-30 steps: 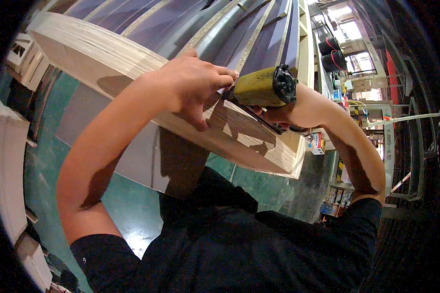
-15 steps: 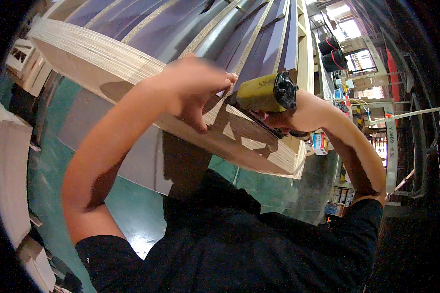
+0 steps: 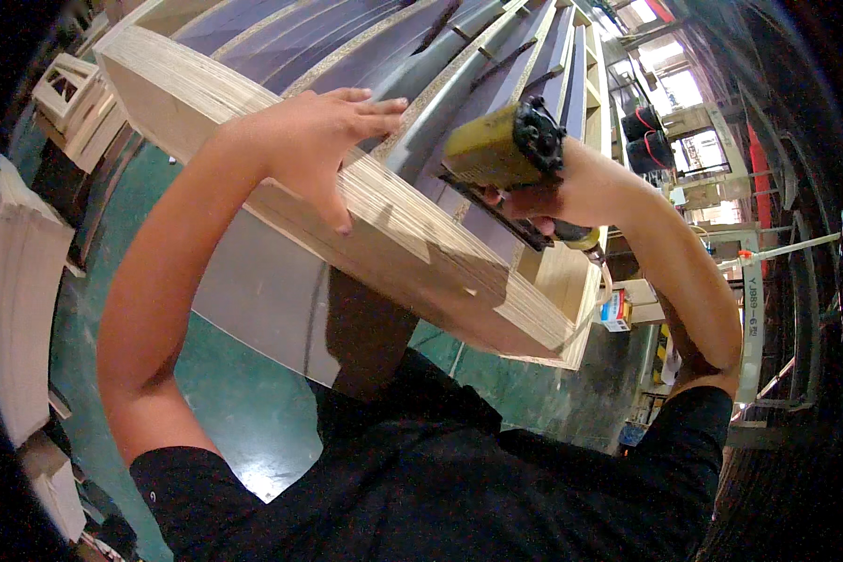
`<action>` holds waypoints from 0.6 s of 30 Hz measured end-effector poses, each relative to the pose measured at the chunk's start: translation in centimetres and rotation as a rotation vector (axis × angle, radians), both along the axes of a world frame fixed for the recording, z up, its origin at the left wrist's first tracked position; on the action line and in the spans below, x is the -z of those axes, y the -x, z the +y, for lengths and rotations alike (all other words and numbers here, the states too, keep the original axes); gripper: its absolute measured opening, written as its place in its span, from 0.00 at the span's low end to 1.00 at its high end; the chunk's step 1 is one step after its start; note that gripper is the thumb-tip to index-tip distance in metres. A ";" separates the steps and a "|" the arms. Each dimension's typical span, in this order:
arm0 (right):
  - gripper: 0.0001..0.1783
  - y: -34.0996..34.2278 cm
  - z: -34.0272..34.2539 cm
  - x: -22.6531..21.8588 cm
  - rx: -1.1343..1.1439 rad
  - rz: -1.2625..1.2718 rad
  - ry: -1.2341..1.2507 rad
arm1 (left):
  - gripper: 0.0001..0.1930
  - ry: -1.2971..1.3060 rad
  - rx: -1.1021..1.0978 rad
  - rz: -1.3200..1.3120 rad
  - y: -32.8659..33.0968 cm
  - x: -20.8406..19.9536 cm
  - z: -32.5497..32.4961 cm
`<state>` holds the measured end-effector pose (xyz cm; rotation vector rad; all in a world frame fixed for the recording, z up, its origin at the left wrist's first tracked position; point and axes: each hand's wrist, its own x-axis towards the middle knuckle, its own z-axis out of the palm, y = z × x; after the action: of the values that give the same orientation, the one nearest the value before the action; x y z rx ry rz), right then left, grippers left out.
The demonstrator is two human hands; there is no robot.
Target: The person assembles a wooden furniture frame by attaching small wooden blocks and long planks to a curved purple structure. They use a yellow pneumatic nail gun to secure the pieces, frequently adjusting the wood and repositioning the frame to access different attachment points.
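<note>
My left hand [image 3: 323, 140] lies flat, fingers spread, on the top edge of a large plywood frame [image 3: 393, 244] that runs from upper left to lower right in front of me. My right hand [image 3: 553, 192] grips a yellow and black nail gun [image 3: 501, 150], held against the frame's inner side just right of my left hand. Grey and purple slats [image 3: 347, 42] fill the frame behind both hands. My black shirt fills the bottom of the view.
A stack of pale boards [image 3: 14, 290] stands at the left edge above a green floor [image 3: 234, 412]. More wooden frames [image 3: 75, 98] sit upper left. Metal racks, black rolls [image 3: 646, 136] and small boxes [image 3: 616, 311] crowd the right side.
My left hand has gone from curled over the frame edge to flat with spread fingers. The nail gun has shifted slightly to the right and away from that hand.
</note>
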<state>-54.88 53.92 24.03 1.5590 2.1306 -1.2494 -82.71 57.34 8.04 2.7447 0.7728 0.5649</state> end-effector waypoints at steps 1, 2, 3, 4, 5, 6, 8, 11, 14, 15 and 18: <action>0.19 0.2 0.6 0.4 -0.034 0.011 -0.004 | 0.57 0.001 -0.006 0.004 0.2 0.0 0.0; 0.20 0.5 0.8 0.9 -0.027 0.118 0.016 | 0.57 0.003 -0.003 0.001 0.1 0.0 0.1; 0.20 0.8 1.1 1.3 -0.035 0.124 0.037 | 0.56 0.004 0.000 -0.002 -0.1 0.2 0.0; 0.20 1.1 1.4 1.7 -0.042 0.130 0.059 | 0.56 0.005 0.004 -0.003 -0.1 0.2 0.0; 0.21 1.6 1.7 1.9 -0.058 0.134 0.081 | 0.56 0.007 0.000 -0.008 0.0 0.3 0.0; 0.21 2.1 1.9 2.0 -0.054 0.104 0.082 | 0.56 0.010 -0.002 -0.010 -0.1 0.4 0.0; 0.22 3.2 2.0 1.9 -0.040 0.044 0.083 | 0.55 0.014 -0.004 -0.016 0.0 0.5 0.0; 0.22 4.2 1.8 1.8 0.016 0.161 0.088 | 0.54 0.018 -0.008 -0.024 0.1 0.6 0.1; 0.22 4.8 1.9 1.9 0.004 0.148 0.063 | 0.53 0.022 -0.018 -0.027 0.3 0.7 0.2; 0.22 5.0 1.9 1.9 -0.003 0.137 0.056 | 0.53 0.021 -0.018 -0.028 0.2 0.8 0.2; 0.22 5.1 2.3 2.1 -0.006 0.125 0.071 | 0.52 0.022 -0.018 -0.032 0.0 0.9 0.2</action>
<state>-59.98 56.22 21.91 1.4812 2.1368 -1.4400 -82.75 57.50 7.17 2.7042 0.7925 0.5986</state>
